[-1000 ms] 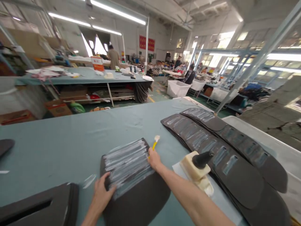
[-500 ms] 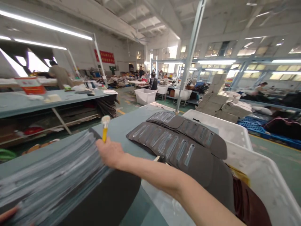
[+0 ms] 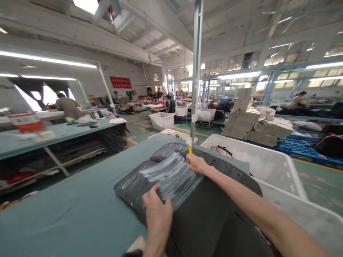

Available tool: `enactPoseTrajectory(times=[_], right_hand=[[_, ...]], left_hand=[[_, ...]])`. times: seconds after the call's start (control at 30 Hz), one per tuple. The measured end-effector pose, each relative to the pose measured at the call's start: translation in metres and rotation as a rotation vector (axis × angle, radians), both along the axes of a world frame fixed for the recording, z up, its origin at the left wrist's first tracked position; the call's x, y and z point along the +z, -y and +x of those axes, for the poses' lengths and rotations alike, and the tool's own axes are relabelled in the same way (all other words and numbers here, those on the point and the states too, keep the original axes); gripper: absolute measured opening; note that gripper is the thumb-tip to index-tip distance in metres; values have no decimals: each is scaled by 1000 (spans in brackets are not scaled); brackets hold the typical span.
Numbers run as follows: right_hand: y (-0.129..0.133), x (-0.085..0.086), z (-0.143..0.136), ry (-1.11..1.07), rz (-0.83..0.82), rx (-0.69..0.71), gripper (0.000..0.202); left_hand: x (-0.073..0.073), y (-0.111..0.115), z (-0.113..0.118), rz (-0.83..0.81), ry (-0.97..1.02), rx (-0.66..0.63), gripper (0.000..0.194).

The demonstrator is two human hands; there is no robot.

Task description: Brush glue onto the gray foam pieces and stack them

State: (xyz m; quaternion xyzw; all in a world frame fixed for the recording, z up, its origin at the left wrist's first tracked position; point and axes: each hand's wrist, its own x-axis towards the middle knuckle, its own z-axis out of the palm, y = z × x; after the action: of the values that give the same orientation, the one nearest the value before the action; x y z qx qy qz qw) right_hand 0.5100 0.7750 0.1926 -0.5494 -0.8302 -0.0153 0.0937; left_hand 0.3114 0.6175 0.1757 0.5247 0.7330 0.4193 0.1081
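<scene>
A dark grey flexible panel (image 3: 171, 175), streaked with wet-looking white paste, lies over a stack of similar dark panels (image 3: 131, 184) at the table's right side. My right hand (image 3: 198, 165) is closed around a yellow-handled brush (image 3: 190, 150), pale bristles pointing up, at the streaked panel's far right edge. Whether its fingers also pinch the panel is hard to see. At the near left edge of the streaked panel is my left hand (image 3: 158, 214), thumb and forefinger spread apart, fingertips against the surface.
Blue-green cloth covers the table (image 3: 80, 207). A metal post (image 3: 196, 71) rises at its far end. White plastic bins (image 3: 268, 160) stand along the right. Another worktable (image 3: 72, 134) is across the aisle at left. A person (image 3: 68, 106) stands beyond it.
The streaked panel has moved from the left side of the table rightward onto the stack. Both hands moved with it, and the brush stayed in my right hand. The view has shifted slightly.
</scene>
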Motion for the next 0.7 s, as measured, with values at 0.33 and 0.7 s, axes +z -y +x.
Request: enactPoseTrajectory(times=[0.33,0.7], right_hand=[[-154,-73,186,239,18,-142,21],[-238,-113,174,97,85,-237,15]], left_hand=[[-116,-169,187,-143,341,-106,41],[-175,-267,214,-144,361,12,40]])
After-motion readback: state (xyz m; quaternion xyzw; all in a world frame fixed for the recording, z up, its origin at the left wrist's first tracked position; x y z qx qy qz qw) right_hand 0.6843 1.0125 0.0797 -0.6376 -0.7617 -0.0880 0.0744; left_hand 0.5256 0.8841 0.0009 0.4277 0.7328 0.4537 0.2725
